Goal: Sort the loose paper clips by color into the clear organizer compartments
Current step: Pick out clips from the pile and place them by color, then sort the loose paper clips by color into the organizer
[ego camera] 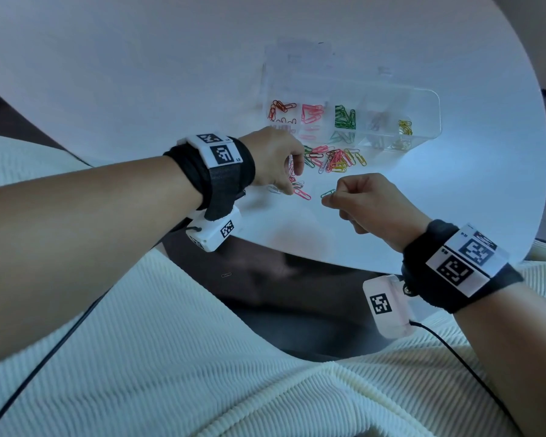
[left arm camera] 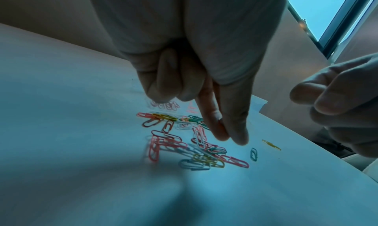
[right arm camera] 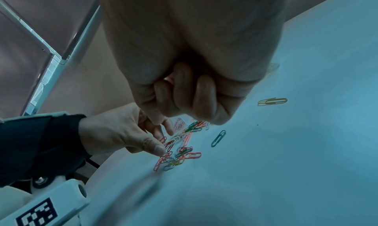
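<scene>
Wire paper clips [ego camera: 338, 159], glossy clear organizer [ego camera: 353, 118].

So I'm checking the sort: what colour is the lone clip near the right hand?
Green, clearest in the right wrist view.

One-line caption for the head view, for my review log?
Both hands, left and right, work beside loose coloured paper clips before a clear plastic organizer.
</scene>
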The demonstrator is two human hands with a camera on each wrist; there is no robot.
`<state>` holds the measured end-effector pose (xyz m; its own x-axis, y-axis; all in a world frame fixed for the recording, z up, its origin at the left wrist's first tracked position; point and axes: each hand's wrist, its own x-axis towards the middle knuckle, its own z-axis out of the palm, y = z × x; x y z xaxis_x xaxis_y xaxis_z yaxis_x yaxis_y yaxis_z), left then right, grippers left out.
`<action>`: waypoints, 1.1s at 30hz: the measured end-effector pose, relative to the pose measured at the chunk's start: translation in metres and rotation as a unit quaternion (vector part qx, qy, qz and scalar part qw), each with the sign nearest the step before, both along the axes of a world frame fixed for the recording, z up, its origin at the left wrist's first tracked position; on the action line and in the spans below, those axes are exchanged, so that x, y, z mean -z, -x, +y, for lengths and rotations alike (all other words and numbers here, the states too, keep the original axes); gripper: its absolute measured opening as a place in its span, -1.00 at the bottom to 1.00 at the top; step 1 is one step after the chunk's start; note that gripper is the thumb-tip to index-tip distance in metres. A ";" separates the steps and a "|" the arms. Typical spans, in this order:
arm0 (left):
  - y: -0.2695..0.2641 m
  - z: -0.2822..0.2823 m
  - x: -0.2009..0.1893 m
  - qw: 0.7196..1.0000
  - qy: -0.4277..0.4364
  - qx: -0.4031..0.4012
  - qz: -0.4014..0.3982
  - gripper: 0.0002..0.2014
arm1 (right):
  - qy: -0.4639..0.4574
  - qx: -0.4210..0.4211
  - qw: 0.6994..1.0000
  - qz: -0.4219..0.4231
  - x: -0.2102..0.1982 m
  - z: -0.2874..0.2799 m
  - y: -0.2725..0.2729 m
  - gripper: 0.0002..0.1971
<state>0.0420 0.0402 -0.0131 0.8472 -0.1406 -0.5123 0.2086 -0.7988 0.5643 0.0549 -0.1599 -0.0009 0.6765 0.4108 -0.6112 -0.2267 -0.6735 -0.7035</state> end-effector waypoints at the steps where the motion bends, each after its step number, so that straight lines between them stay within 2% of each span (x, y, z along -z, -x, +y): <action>1: 0.000 0.000 -0.001 1.000 0.001 -0.002 -0.001 -0.69 | 0.001 -0.001 1.000 0.000 0.000 0.000 0.000 -0.53; 4: -0.002 -0.001 -0.004 1.000 0.008 -0.012 -0.015 -0.64 | 0.004 0.000 1.000 -0.001 0.000 0.000 0.000 -0.53; 7: -0.004 -0.001 -0.006 0.999 0.018 -0.029 -0.024 -0.69 | 0.010 0.004 1.000 -0.009 0.000 0.000 0.000 -0.57; 12: -0.006 -0.001 -0.005 0.998 0.033 -0.053 -0.022 -0.89 | -0.028 0.069 0.997 0.013 0.000 0.001 -0.003 -0.90; 14: -0.008 -0.002 -0.010 0.997 0.045 -0.065 -0.005 -0.85 | -0.044 0.091 0.994 0.041 0.000 0.001 -0.006 -0.89; 16: -0.013 -0.004 -0.015 0.988 0.101 -0.111 0.029 -0.77 | -0.024 0.064 0.996 0.063 0.002 0.002 -0.010 -0.87; 18: -0.019 -0.004 -0.021 0.956 0.201 -0.205 0.055 -0.70 | 0.044 0.012 0.997 0.055 0.005 0.005 -0.016 -0.90; 20: -0.025 0.001 -0.026 0.903 0.295 -0.306 0.060 -0.67 | 0.085 -0.009 0.996 0.039 0.005 0.013 -0.021 -0.97; 23: -0.034 0.015 -0.031 0.828 0.375 -0.411 0.075 -0.71 | 0.038 0.027 0.998 0.037 0.000 0.037 -0.034 -0.81; 26: -0.039 0.027 -0.035 0.772 0.410 -0.475 0.101 -0.77 | -0.005 0.087 0.996 0.015 -0.008 0.067 -0.051 -0.81; 30: -0.039 0.036 -0.031 0.766 0.385 -0.506 0.098 -0.84 | -0.021 0.111 0.993 -0.026 -0.025 0.103 -0.063 -0.83; 32: -0.039 0.038 -0.030 0.760 0.382 -0.517 0.096 -0.81 | -0.074 0.167 0.983 0.011 -0.028 0.113 -0.067 -0.76; 33: -0.040 0.038 -0.030 0.755 0.387 -0.522 0.094 -0.80 | -0.109 0.198 0.973 0.039 -0.028 0.116 -0.068 -0.78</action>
<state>0.0820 0.0785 0.0166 0.6265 0.2347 -0.7432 0.6305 0.4080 0.6603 0.1231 -0.0444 0.0270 0.7629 0.2538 -0.5946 -0.4965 -0.3590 -0.7903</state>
